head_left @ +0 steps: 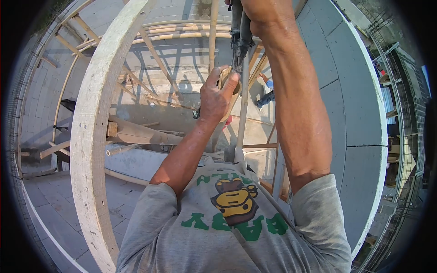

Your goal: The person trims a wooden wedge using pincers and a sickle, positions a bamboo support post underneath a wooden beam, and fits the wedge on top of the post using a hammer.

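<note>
1. Nearest, at 6 o'clock, is one grey shirt [236, 227] with green letters and one printed figure. Two bare arms reach from it toward 12 o'clock.
2. The left hand [215, 96], at 12 o'clock, has its thumb and fingers closed around one brown hollow piece [235, 103].
3. The right hand [264, 11] is higher, between 12 and 1 o'clock, at the upper part of one dark tool [237, 43]. The edge of view cuts this hand, so I cannot tell how its fingers are.
4. The dark tool, at 12 o'clock, has two long dark parts above; its lower end is at the left fingertips, by the brown piece.
5. One thin pale pole [242, 123] runs just beside the brown piece, on its 3 o'clock side.
6. One whitish beam [84, 136] curves from 11 to 7 o'clock; one grey block wall [359, 118] fills 1 to 4 o'clock.
7. Farther down, one thick round log [145, 133] lies toward 9 o'clock, and at least three long poles [182, 35] cross near 11 o'clock.
8. Far below, between 1 and 2 o'clock, one other person [267, 96] is partly visible, in blue clothes.
</note>
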A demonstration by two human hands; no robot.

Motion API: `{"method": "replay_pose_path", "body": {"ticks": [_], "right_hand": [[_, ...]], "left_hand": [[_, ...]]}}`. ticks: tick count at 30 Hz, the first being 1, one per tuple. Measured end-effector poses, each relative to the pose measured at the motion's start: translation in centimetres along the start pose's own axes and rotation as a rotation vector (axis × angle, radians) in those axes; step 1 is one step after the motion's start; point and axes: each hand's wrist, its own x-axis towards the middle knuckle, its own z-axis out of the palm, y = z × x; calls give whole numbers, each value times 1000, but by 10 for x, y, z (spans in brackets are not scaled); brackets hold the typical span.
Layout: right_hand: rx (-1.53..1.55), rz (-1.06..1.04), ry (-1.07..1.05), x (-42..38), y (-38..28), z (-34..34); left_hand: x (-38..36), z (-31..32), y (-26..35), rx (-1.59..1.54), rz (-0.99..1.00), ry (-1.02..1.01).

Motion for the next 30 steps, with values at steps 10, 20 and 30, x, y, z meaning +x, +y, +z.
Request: {"method": "replay_pose_path", "body": {"ticks": [10, 20, 30], "right_hand": [[62, -11, -42, -11, -2, -21], [-59, -57, -82, -3, -15, -1], [-179, 54, -70, 15, -13, 16]], "left_hand": [[-3, 1, 6, -49, 30, -17], [-12, -8, 9, 10, 30, 0], [-20, -17, 13, 1, -8, -48]]}}
